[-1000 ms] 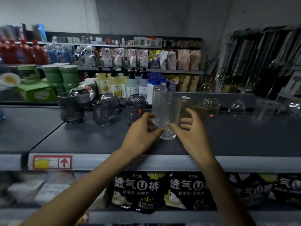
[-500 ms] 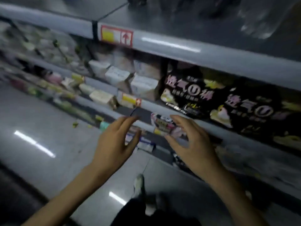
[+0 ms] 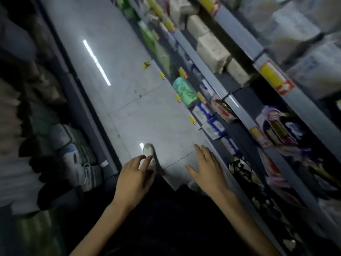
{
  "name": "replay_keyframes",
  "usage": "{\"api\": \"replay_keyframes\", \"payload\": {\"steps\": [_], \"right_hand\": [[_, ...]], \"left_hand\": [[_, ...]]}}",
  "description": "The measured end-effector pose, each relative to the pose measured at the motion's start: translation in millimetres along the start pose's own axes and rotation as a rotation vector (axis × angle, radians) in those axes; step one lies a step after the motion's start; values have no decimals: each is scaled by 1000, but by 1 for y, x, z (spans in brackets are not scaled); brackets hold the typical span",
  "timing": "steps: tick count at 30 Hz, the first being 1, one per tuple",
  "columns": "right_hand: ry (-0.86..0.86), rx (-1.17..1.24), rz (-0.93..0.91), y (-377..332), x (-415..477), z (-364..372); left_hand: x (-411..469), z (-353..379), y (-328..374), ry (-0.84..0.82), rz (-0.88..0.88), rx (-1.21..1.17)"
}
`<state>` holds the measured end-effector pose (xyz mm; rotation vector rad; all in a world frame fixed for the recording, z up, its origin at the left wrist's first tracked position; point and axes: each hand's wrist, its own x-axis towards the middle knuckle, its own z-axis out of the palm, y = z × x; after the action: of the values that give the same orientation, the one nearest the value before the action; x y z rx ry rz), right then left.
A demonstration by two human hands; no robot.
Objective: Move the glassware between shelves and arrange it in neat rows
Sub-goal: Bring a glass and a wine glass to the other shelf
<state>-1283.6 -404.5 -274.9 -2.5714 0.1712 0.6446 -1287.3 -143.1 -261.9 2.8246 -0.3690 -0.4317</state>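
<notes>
**Both hands empty above the aisle floor**

Where the glassware stands cannot be told from this blurred view. The left hand [image 3: 135,177], at lower centre, hangs palm down with fingers relaxed and slightly spread, holding nothing; the right hand [image 3: 206,169], just right of it and apart from it, is likewise flat and splayed, holding nothing. Below them are dark trousers [image 3: 166,209]; a pale shoe [image 3: 149,154] shows just above the left fingertips. The grey tiled floor [image 3: 129,89] runs diagonally toward the upper left, bearing a bright strip reflection [image 3: 96,61]. Shelf tiers [image 3: 239,39] fill the right side, with a yellow-and-red price label [image 3: 276,78], pale boxes [image 3: 212,47] and a green pack [image 3: 185,91]; stacked packs [image 3: 73,148] line the left edge.
</notes>
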Motion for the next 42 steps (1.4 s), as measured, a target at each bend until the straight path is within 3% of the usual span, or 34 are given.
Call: {"api": "replay_keyframes", "payload": {"steps": [7, 14, 21, 31, 37, 42], "right_hand": [[-37, -69, -97, -128, 124, 13], [-29, -99, -138, -239, 228, 9], [27, -145, -172, -304, 336, -15], [85, -78, -190, -382, 533, -88], [109, -26, -179, -432, 616, -147], [326, 42, -148, -484, 675, -196]], "left_hand": [[73, -42, -125, 139, -219, -24], [140, -92, -230, 149, -298, -23], [238, -120, -299, 155, -328, -46], [426, -203, -384, 178, -290, -43], [544, -275, -424, 203, -165, 2], [656, -343, -453, 241, 38, -31]]}}
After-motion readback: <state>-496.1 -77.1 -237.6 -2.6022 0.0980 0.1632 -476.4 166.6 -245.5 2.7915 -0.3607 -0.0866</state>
